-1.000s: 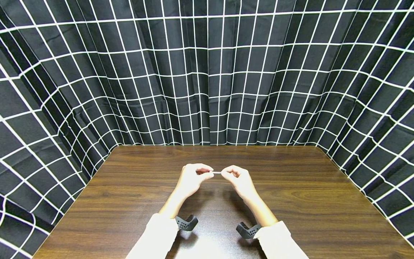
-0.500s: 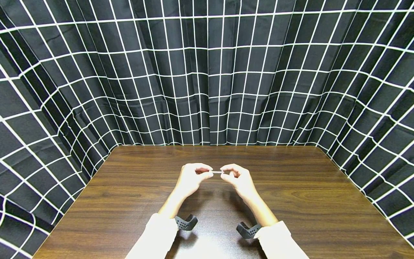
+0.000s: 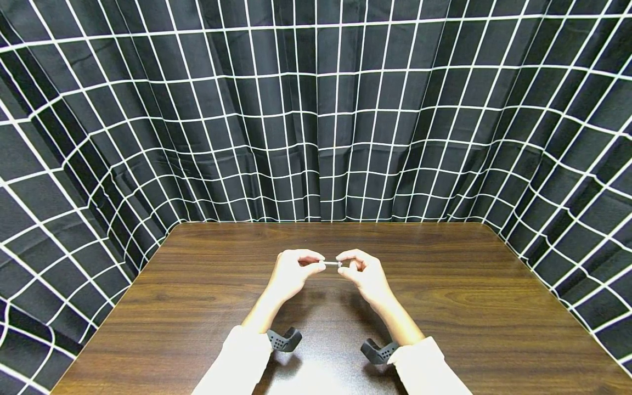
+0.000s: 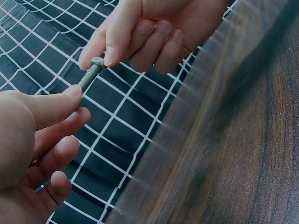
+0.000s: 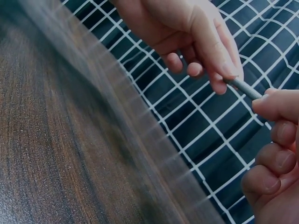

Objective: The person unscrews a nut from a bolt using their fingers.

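A threaded metal bolt [image 4: 89, 77] spans the gap between both hands, above the table. In the left wrist view, my left hand [image 4: 28, 135] pinches one end of it between thumb and index finger, hiding that end; the other fingers are loosely curled. At the far end sits a small hex nut [image 4: 97, 61], between the thumb and index fingertips of my right hand [image 4: 154, 32]. The right wrist view shows the bolt's bare thread [image 5: 245, 87], while the right thumb covers the nut. In the head view, the left hand [image 3: 290, 272] and right hand [image 3: 367, 274] face each other.
Below the hands lies a brown wood-grain table [image 3: 222, 274]. A black curtain with a white grid [image 3: 326, 126] surrounds its back and sides. Dark wrist mounts [image 3: 285, 340] stick out inward from both white-sleeved wrists.
A second ago the right fingertips were together over the bolt's end; they have since parted slightly, and the nut shows between them. The left hand has stayed nearly still.
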`<state>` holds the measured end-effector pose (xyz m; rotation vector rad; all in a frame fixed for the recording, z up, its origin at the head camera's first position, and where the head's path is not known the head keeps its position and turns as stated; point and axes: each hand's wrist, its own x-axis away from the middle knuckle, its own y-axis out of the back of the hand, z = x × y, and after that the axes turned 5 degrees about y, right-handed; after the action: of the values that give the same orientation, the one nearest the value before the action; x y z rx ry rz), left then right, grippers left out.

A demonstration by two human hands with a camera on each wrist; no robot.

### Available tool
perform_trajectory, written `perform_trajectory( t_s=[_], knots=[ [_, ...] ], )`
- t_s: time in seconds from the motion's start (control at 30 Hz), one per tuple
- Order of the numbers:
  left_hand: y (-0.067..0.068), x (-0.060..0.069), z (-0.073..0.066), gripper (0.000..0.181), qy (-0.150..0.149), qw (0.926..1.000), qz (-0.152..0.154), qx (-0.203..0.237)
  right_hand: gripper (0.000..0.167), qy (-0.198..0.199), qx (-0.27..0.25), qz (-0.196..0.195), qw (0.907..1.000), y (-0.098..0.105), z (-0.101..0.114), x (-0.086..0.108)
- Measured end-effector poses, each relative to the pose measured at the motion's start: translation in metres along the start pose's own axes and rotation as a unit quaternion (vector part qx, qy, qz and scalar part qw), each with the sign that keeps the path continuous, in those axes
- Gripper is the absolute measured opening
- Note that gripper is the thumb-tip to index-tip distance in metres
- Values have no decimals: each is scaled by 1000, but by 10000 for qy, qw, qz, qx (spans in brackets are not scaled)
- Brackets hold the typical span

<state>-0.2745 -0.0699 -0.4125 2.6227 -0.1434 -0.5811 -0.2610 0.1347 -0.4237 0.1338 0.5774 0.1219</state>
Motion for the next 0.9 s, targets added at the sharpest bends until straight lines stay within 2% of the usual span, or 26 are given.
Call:
perform_trajectory(
  t_s=[0.13,0.23,0.33,0.47,0.63,0.73,0.83,0.9],
  knots=[
    [0,0,0,13,-2,10000,-11,10,30,-86,-73,5,9999,0,0,0],
    [0,0,0,12,-17,10000,-29,37,33,-296,-162,31,9994,0,0,1],
    [0,0,0,12,-43,10000,-21,58,29,-542,-179,55,9984,-2,0,1],
    [-1,0,0,13,-46,10000,-4,59,20,-940,83,6,9955,-4,0,1],
    [-3,0,0,12,67,9999,38,82,36,-1361,210,-111,9904,-5,4,0],
    [-4,0,0,13,98,9999,73,81,38,-1451,200,-70,9892,-6,19,0],
    [-4,0,0,13,98,9999,87,100,36,-1416,257,-92,9896,-7,18,0],
    [-4,0,0,12,91,9999,81,79,35,-1329,310,-153,9905,-7,11,1]
  ],
)
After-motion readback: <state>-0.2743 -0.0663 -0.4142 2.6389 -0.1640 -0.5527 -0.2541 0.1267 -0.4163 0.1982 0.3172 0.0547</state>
